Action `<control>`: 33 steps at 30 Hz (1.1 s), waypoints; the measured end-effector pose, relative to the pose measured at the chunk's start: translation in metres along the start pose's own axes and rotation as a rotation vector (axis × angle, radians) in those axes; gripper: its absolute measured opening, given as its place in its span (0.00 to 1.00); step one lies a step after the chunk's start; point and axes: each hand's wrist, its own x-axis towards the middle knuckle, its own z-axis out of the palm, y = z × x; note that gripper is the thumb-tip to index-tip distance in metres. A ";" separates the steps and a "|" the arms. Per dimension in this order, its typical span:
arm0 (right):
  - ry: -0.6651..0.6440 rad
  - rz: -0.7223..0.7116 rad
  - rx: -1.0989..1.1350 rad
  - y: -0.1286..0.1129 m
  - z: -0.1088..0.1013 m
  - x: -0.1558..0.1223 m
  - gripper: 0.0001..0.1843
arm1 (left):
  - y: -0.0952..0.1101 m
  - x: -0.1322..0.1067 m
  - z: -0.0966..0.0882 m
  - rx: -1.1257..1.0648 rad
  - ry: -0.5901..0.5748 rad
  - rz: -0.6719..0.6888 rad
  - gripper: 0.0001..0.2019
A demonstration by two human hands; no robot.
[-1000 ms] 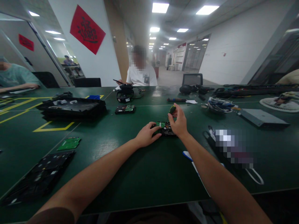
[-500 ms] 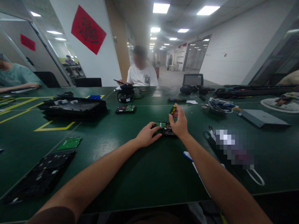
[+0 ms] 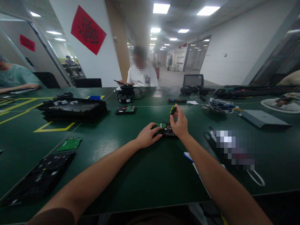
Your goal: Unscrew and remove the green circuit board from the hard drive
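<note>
A black hard drive (image 3: 169,132) with a green circuit board (image 3: 160,125) lies on the green table in front of me. My left hand (image 3: 148,135) grips its left end, thumb along the near side and fingers over the far side. In my right hand (image 3: 179,122) is a screwdriver with a yellow and black handle (image 3: 173,110), held between thumb and fingers. Its shaft slants down to the board side of the drive. Where the tip touches is too small to make out, and my right hand covers the drive's right end.
Another hard drive (image 3: 126,109) lies beyond my left hand. Left are black trays (image 3: 72,109), a loose green board (image 3: 70,144) and a black panel (image 3: 42,175). Right are a grey metal box (image 3: 266,118) and a cable bundle (image 3: 220,105). A person (image 3: 142,75) sits opposite.
The screwdriver handle has turned and tilted slightly in my right hand, whose fingers have shifted a little. My left hand and the drive stay in place.
</note>
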 end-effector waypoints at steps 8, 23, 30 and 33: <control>0.000 -0.001 -0.043 0.001 -0.001 0.000 0.37 | 0.000 0.000 0.000 -0.001 0.007 -0.007 0.24; -0.003 0.010 -0.021 0.005 0.000 -0.001 0.37 | 0.000 0.000 0.000 -0.002 0.008 -0.002 0.25; -0.011 0.034 0.009 0.004 0.000 -0.001 0.34 | 0.000 0.000 0.001 -0.004 0.020 -0.001 0.24; -0.001 0.029 -0.005 0.001 -0.001 -0.001 0.34 | -0.001 0.000 0.001 -0.001 0.015 -0.002 0.24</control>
